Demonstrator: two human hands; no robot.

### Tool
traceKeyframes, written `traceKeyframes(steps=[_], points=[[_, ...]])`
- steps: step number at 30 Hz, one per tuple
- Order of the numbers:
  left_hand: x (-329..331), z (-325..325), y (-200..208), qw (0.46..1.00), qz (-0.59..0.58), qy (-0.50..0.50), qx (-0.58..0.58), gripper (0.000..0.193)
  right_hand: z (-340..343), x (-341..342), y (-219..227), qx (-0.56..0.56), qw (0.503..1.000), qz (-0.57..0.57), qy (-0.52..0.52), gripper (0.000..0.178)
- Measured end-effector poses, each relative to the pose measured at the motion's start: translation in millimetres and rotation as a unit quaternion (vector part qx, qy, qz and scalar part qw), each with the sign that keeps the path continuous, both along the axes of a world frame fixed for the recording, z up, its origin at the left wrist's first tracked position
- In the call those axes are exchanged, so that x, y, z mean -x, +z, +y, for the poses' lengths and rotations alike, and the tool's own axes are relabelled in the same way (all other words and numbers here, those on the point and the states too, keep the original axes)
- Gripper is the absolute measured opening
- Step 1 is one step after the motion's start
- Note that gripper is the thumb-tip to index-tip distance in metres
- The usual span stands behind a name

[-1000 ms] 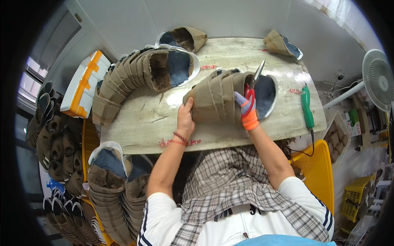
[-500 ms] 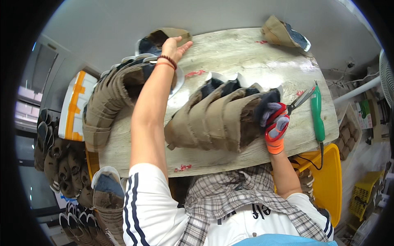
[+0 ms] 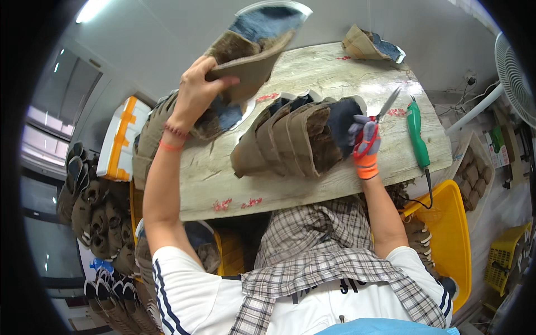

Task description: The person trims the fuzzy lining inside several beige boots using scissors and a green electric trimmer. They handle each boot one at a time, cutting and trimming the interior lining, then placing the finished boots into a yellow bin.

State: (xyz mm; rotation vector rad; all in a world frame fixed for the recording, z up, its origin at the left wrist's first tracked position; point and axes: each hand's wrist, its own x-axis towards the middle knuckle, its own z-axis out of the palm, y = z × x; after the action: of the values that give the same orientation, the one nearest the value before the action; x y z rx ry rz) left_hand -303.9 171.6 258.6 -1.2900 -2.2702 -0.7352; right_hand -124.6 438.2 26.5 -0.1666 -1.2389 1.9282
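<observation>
Left hand point(image 3: 196, 92) pinches a brown upper point(image 3: 254, 58) over the tabletop point(image 3: 209, 178), far-left corner! Right hand point(image 3: 365, 142) grips red-handled scissors point(image 3: 386, 108).

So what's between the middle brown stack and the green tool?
Head view: the gloved right hand with red-handled scissors by the stack, then bare tabletop.

White fan point(image 3: 518, 84) right; orange-taped box point(image 3: 119, 137) left; yellow basket point(image 3: 510, 247) below fan.
</observation>
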Motion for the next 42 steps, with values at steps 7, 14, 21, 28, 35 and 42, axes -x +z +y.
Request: traceKeyframes(steps=[7,14,21,28,35,42], points=[[-164.8,-95.1,18.9,0.975,-0.055,-0.145,0.156,0.042,-8.5,-115.8,108.5,-0.192,0.981,0.018,0.034,0.035],[-240.6,-145.2,-105.3,0.905,-0.264,-0.204,0.263,0.036,-119.6,-180.3,95.1,-0.653,0.695,-0.258,0.153,0.028],[-268.1,-175.1,-175.7,0.855,-0.504,-0.060,-0.102,0.052,-146.2,-196.9,36.9,-0.709,0.622,-0.281,0.175,0.027],[-294.0,-197.8,-254.5,0.542,-0.777,0.107,-0.304,0.026,-155.2,-201.2,31.8,-0.737,0.586,-0.281,0.187,0.026],[-280.0,-209.5,-274.9,0.171,-0.940,-0.008,-0.294,0.033,-160.0,-200.3,26.8,-0.747,0.565,-0.290,0.198,0.029],[-286.1,-200.6,-278.9,0.291,-0.916,0.101,-0.256,0.025,-147.1,-195.9,29.4,-0.732,0.588,-0.280,0.201,0.030]])
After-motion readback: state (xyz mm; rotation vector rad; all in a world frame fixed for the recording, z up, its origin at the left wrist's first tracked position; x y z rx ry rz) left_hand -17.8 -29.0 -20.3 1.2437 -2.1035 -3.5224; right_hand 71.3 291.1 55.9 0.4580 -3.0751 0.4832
